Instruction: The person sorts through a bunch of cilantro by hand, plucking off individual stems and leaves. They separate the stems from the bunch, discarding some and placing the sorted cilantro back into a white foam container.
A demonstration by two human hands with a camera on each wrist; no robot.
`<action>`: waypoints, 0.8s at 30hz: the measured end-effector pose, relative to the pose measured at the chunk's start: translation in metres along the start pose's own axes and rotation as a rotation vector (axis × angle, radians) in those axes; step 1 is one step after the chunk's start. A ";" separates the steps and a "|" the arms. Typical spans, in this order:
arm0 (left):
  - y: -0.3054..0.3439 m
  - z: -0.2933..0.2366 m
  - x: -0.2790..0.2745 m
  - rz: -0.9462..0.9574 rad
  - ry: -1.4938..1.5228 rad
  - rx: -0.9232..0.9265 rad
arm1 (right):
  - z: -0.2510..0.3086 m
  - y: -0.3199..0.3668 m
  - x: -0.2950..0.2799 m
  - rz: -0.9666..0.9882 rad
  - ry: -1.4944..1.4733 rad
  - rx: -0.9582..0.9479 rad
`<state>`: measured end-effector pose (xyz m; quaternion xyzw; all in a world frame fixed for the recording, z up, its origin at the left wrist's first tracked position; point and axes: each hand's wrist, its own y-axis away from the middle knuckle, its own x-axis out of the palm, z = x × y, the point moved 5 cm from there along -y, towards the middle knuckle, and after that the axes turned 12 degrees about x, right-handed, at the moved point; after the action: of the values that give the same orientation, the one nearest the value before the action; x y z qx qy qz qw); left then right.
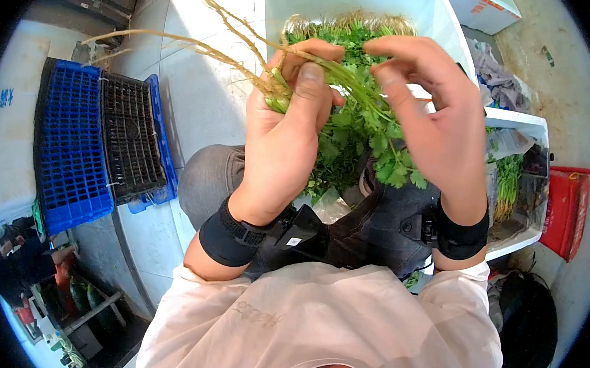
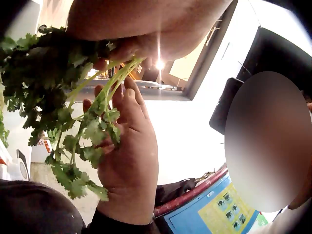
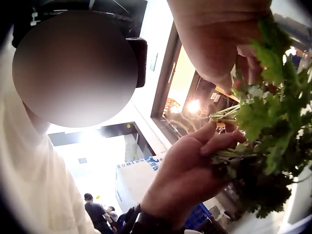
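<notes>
My left hand (image 1: 281, 132) grips a small bunch of coriander (image 1: 363, 105) by its lower stems, with the thumb pressed on top. Long pale roots (image 1: 238, 74) trail from that hand toward the upper left, while the leafy ends hang to the right. Beside the leaves is my right hand (image 1: 443, 116), slightly blurred, its fingers spread loosely toward the stems. In the left wrist view, the right hand (image 2: 129, 156) shows long, extended fingers behind the leaves. The right wrist view shows the left hand (image 3: 187, 170) holding the stems, with leaves covering part of its fingers.
A white foam box (image 1: 278, 8) in front contains more coriander with roots. Another white box (image 1: 542, 129) at the right contains greens. Blue crates (image 1: 78, 148) stand on the left, near a white carton (image 1: 12, 116). A red object (image 1: 566, 213) is at the far right.
</notes>
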<state>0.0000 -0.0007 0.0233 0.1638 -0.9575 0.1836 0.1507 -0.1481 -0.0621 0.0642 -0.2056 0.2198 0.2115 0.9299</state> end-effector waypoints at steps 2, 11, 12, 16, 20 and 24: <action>-0.001 -0.001 0.000 -0.039 -0.016 0.026 | -0.010 -0.001 -0.006 -0.100 -0.201 0.144; -0.003 -0.005 0.001 -0.045 -0.015 0.121 | -0.012 -0.001 -0.008 -0.055 -0.177 0.118; -0.004 -0.005 0.001 -0.028 -0.017 0.105 | -0.011 -0.001 -0.008 -0.058 -0.112 0.085; -0.003 -0.004 0.002 -0.017 0.013 0.053 | -0.008 -0.002 -0.005 -0.023 -0.188 0.126; -0.001 -0.006 0.003 -0.032 -0.016 0.004 | -0.003 0.001 0.006 0.188 -0.235 0.185; -0.002 -0.004 -0.002 -0.020 -0.047 -0.012 | -0.008 0.001 0.010 0.301 -0.172 0.268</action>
<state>0.0031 -0.0004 0.0268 0.1767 -0.9601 0.1726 0.1307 -0.1429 -0.0627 0.0522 -0.0261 0.1940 0.3333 0.9223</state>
